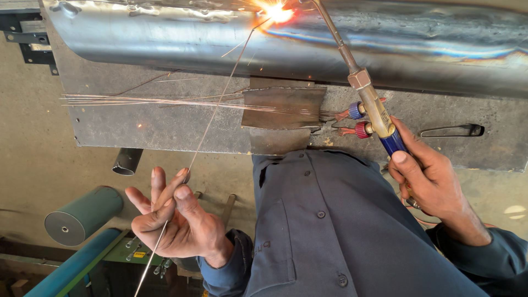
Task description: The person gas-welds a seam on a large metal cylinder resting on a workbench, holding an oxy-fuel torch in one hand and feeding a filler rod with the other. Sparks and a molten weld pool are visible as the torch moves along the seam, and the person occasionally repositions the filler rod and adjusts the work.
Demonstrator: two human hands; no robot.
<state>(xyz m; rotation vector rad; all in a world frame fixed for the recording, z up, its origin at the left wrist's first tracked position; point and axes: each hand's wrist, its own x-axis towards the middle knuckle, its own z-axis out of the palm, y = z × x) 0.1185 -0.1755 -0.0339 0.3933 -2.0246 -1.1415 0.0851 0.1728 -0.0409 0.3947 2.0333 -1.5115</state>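
At the lower left of the frame my left hand (176, 220) pinches the thin filler rod (212, 118) between thumb and forefinger, the other fingers fanned wide and loose. The rod runs up and to the right from that pinch to the bright flame spot (275, 11) at the top centre; its lower end passes out of the bottom edge, so I cannot tell how much of it is left. Across the top lies the shiny steel cylinder (192, 38), and I judge the joint to be partly done: heat tint in blue and straw colours streaks the metal to the right of the flame, while the stretch to the left looks bare and bright. The glare hides the seam itself, so the puddle and the rod tip are lost in it. Below, a bundle of spare rods (165, 100) rests on the grey plate (148, 126). At the right my right hand (432, 184) is wrapped closed around the blue handle of the gas torch (374, 107), whose neck reaches up to the flame. The torch hoses are hidden behind my wrist and sleeve.
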